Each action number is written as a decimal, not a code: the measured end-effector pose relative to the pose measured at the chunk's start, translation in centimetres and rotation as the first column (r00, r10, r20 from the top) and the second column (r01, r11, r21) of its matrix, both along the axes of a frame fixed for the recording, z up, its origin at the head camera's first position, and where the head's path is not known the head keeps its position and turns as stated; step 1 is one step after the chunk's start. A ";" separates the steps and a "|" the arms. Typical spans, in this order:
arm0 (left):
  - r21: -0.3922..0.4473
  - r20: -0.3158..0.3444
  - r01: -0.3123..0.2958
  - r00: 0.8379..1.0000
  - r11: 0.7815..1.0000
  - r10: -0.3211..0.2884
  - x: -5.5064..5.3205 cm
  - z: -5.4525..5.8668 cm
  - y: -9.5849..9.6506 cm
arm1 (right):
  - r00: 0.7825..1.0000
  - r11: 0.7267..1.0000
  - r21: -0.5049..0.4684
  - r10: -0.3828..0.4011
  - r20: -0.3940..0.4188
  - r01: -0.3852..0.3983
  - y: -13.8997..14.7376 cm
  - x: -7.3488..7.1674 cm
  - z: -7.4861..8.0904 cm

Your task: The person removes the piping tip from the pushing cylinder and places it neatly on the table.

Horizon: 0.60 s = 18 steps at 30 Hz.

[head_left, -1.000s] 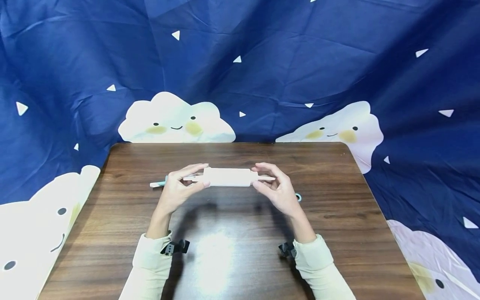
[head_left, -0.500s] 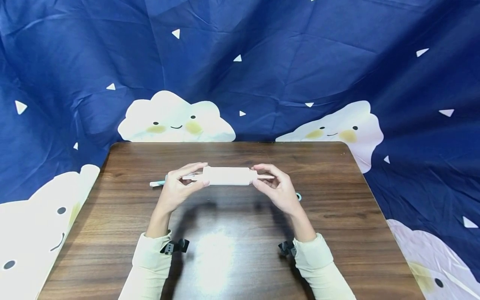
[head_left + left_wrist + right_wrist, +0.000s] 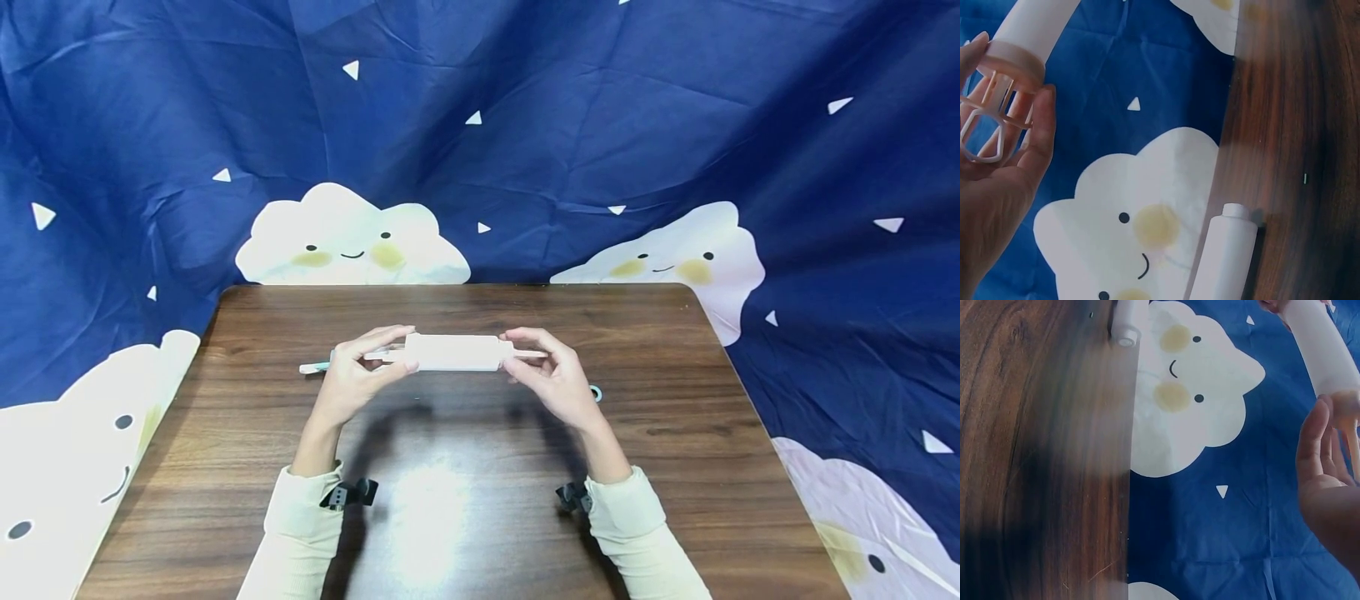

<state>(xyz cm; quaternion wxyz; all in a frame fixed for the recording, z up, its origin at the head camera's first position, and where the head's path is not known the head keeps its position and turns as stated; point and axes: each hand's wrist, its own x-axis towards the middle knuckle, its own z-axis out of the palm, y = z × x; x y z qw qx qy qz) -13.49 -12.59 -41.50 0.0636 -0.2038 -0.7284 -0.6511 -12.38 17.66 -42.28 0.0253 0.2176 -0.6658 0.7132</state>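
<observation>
Head view: my left fingers [image 3: 381, 337] and right fingers [image 3: 542, 337] grip the white tube [image 3: 454, 352] by its ends, held above the counter [image 3: 675, 417]; an uneven squeeze could tip it. Left wrist: the pale loop [image 3: 988, 160] sits inside my hand, where a knock might twist it. Right wrist: a slim rod [image 3: 1352, 453] juts past my grip; slackening there could drop the tube toward the white bottle [image 3: 1125, 324].
</observation>
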 end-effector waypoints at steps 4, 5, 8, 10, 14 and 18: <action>-0.004 0.006 -0.001 1.000 1.000 0.001 0.0 0.0 0.0 | 1.000 1.000 0.012 -0.009 0.030 0.008 0.0 0.1 0.0; -0.007 0.010 -0.002 1.000 1.000 0.002 0.0 0.0 0.1 | 0.999 1.000 0.017 -0.014 0.031 0.014 0.0 0.1 0.1; -0.013 0.018 -0.009 1.000 1.000 0.009 0.1 0.0 0.1 | 1.000 1.000 0.015 -0.016 0.026 0.015 0.1 0.1 0.1; -0.018 0.019 -0.010 1.000 1.000 0.010 0.3 0.2 0.1 | 1.000 1.000 0.007 -0.012 0.020 0.012 0.1 0.1 0.1; -0.024 0.012 -0.015 1.000 1.000 0.015 0.7 1.4 0.4 | 1.000 1.000 -0.003 -0.004 0.025 0.004 0.0 0.1 0.0; -0.026 0.015 -0.018 1.000 1.000 0.018 1.3 2.5 0.7 | 0.999 1.000 0.012 -0.012 0.045 0.011 0.0 0.1 0.0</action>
